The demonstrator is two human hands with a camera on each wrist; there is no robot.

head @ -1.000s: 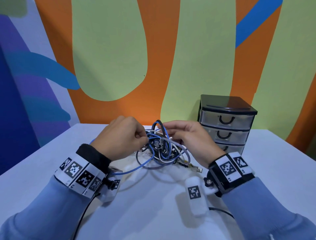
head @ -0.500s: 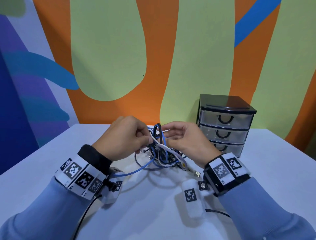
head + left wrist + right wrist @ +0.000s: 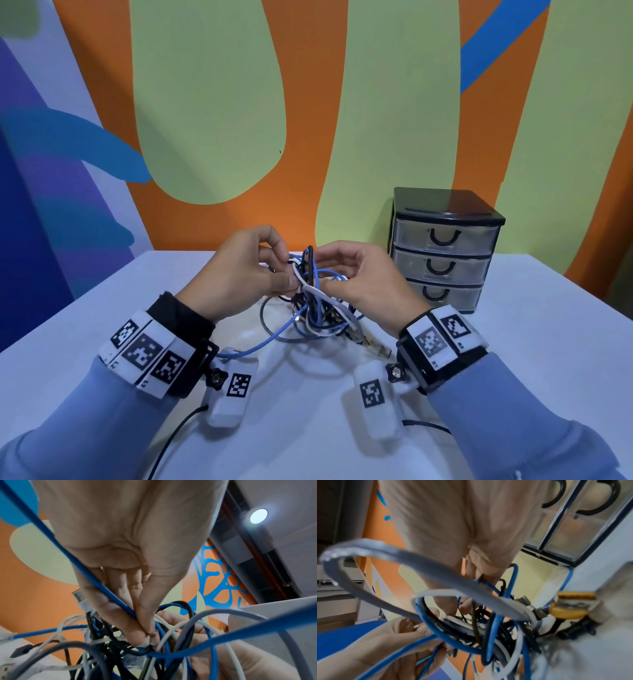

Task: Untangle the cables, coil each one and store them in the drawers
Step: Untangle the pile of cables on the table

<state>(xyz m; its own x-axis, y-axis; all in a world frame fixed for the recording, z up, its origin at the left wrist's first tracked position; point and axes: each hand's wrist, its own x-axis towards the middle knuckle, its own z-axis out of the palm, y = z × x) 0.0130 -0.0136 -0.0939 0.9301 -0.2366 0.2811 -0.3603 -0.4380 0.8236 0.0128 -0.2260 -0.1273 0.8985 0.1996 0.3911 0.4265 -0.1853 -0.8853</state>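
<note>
A tangle of blue, white, grey and black cables (image 3: 313, 308) hangs between both hands, its lower loops on the white table (image 3: 308, 438). My left hand (image 3: 286, 275) pinches strands at the top left of the knot; in the left wrist view its thumb and fingers (image 3: 145, 631) close on a blue cable (image 3: 96, 574) and a white one. My right hand (image 3: 329, 270) holds the knot's right side with curled fingers, seen blurred in the right wrist view among the cable loops (image 3: 471, 601). A gold USB plug (image 3: 573, 605) trails out of the knot.
A small black unit of three clear drawers (image 3: 442, 253), all closed, stands at the back right of the table against the painted wall. A loose USB plug (image 3: 378, 349) lies just in front of my right wrist. A thin black lead (image 3: 171, 435) runs off the front edge.
Both hands have risen and drawn closer together, lifting the top of the tangle off the table. The right hand's fingers have turned up toward the knot.
</note>
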